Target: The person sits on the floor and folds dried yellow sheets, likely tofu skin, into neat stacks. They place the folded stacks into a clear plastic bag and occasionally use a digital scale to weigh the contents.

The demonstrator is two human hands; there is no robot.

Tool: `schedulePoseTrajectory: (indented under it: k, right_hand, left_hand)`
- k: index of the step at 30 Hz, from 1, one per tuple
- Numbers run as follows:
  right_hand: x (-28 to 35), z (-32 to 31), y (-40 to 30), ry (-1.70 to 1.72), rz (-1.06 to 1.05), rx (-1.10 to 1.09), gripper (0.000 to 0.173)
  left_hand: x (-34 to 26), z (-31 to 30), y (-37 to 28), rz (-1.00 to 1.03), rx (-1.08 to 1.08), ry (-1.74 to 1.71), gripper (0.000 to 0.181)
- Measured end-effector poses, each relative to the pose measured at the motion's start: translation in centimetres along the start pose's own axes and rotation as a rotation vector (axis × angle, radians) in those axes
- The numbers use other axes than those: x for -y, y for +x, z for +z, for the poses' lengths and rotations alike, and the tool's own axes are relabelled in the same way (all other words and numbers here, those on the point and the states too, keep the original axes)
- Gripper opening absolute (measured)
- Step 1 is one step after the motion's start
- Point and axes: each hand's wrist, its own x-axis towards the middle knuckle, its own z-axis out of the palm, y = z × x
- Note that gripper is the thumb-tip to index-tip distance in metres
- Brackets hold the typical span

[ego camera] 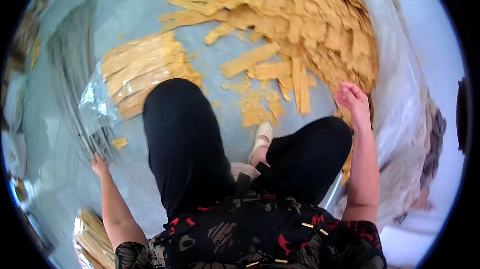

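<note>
My left hand (99, 164) is low at the left, with its fingers closed on the near end of a bundle of long, thin grey strips (73, 55). The bundle runs away across the floor and blurs towards its far end. My right hand (350, 98) is raised at the right, its fingers half curled and nothing visible in them. Beneath and beyond it spreads a large heap of flat, yellow dried food sheets (300, 13). A clear plastic bag (99, 94) of similar yellow strips (137, 66) lies beyond my left knee, which hides its near corner.
Loose yellow strips (249, 58) and broken crumbs (255, 100) lie between my knees and the heap. Plastic sheeting (393, 74) rises along the right side. Another shiny package (90, 237) sits behind my left forearm. A single yellow fragment (120, 143) rests near my left hand.
</note>
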Motion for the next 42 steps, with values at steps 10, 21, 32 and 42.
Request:
schedulePoseTrajectory:
  k: [10,21,32,42]
  right_hand:
    - [-10.5,-6.3,3.2,-0.037,0.189,-0.121,0.024]
    - [-33.5,-1.8,18.1,-0.537,0.206,-0.024,0.04]
    - [-42.0,4.3,19.4,-0.434,0.597,-0.101,0.086]
    - [-26.4,2.8,13.8,0.961,0.571,0.385,0.031]
  left_hand:
    - [-7.2,-0.1,5.6,0.044,0.117,0.135,0.059]
    - [-51.2,10.5,-36.8,0.847,0.795,-0.155,0.036]
    - [-45.2,27.9,-46.2,0.761,1.367,0.516,0.028]
    - [-41.0,41.8,-59.9,1.744,1.285,0.495,0.05]
